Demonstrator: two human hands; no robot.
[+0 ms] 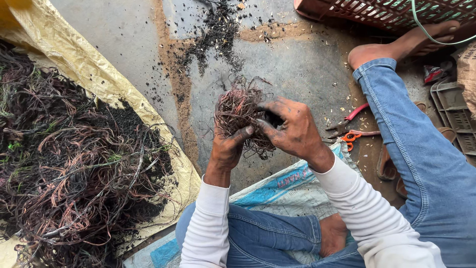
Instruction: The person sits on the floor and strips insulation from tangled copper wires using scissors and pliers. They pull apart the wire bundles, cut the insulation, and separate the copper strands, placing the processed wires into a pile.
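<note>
A tangled ball of thin copper-coloured wire [239,109] is held above the concrete floor in front of me. My left hand [228,146] grips it from below, fingers dirty with soot. The bundle's right side is clasped by my right hand [292,130], thumb and fingers pressed into the strands. Both hands are blackened. I sit on the floor in blue jeans and white sleeves.
A big heap of burnt, tangled wire [69,164] lies on a yellow woven sack [94,74] at left. Black debris [215,34] is scattered ahead. Red-handled pliers [354,115] and orange-handled scissors [353,136] lie by my right leg. A plastic basket [391,12] stands at top right.
</note>
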